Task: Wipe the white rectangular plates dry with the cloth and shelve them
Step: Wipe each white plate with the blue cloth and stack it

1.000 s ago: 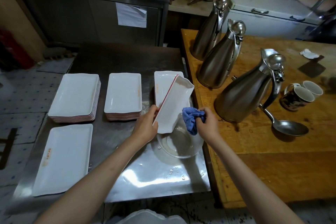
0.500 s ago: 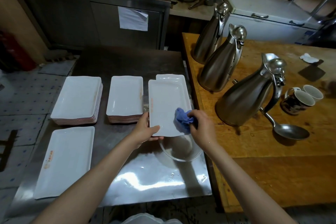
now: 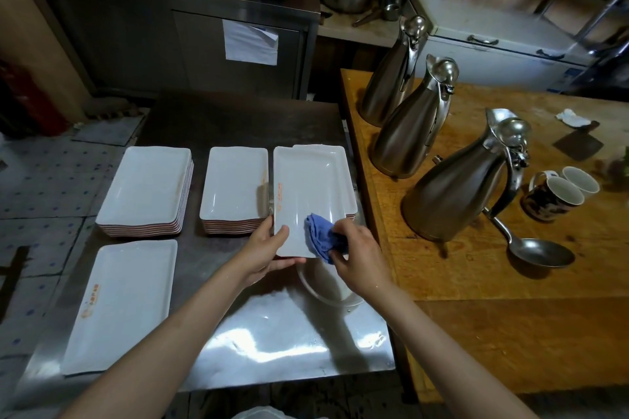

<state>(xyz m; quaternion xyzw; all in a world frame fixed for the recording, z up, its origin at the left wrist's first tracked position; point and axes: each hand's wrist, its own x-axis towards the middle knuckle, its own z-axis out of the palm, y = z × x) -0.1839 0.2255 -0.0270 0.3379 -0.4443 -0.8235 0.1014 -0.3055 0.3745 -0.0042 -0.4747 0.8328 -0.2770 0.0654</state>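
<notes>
Wiping is under way: the left hand [image 3: 263, 247] pinches the plate [image 3: 306, 194] by its near corner, held above the steel table [image 3: 272, 347] (stacks behind), while the right hand [image 3: 357, 257] grips the cloth [image 3: 318, 236] against it. Next, probably, sweep to the far end.

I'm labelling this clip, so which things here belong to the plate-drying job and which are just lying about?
Part of the job:
held plate, gripped by the left hand
blue cloth in the right hand
plate stacks
single plate

Just lying about:
three steel jugs
two mugs
ladle
glass bowl
</notes>
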